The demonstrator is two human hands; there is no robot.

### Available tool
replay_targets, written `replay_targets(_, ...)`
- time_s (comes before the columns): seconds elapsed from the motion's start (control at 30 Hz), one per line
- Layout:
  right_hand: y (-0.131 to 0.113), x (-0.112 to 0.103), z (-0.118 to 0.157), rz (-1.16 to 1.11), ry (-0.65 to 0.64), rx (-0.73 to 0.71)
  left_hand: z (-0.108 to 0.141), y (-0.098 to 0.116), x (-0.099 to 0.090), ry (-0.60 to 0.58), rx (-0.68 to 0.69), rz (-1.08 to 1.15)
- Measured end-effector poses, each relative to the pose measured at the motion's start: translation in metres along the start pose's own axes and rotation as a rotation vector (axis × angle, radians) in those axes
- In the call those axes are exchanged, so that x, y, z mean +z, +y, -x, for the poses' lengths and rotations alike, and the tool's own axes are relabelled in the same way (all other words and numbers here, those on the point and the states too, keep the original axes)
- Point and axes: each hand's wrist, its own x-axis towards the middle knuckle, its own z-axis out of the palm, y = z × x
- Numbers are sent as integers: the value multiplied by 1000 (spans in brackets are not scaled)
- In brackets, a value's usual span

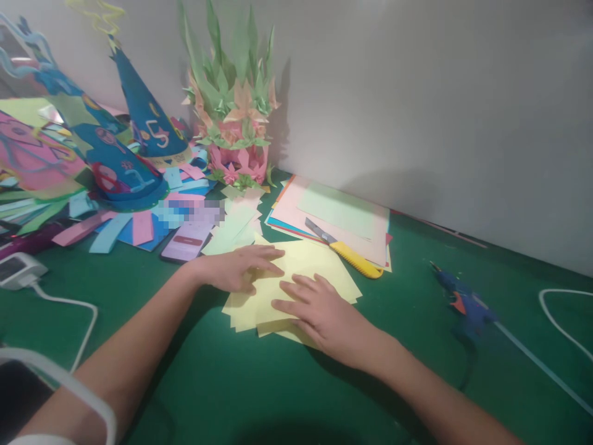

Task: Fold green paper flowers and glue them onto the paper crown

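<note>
Several yellow paper sheets [324, 259] lie loosely stacked and fanned on the green table. On the left part of the stack rests my left hand [236, 269], its fingers stretched out over the paper. My right hand [328, 315] lies on the right front of the same sheets, palm down with fingers spread. Neither hand is gripped round anything. Just behind the sheets, a yellow box cutter [356, 258] with its blade out lies partly across a pile of coloured paper [343, 213]. Pale green and pink paper pieces [236, 222] lie behind my left hand.
At the back stands a folded-paper pineapple [241, 123]. Decorated blue cone hats [146, 111] and paper strips crowd the left, with a phone [192, 238] in front. A blue glue gun [467, 303] lies right; a white cable [90, 309] runs at left. A wall bounds the table's back.
</note>
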Motion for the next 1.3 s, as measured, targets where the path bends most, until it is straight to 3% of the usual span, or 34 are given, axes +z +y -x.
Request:
replay_targets(0.73,-2,1,-2,27,-61,-45,2,9,-3,-5,-13,-29)
replay_targets(1.3,-2,-1,-1,-90,-107,-26,2,8,-4,-3,10,-27)
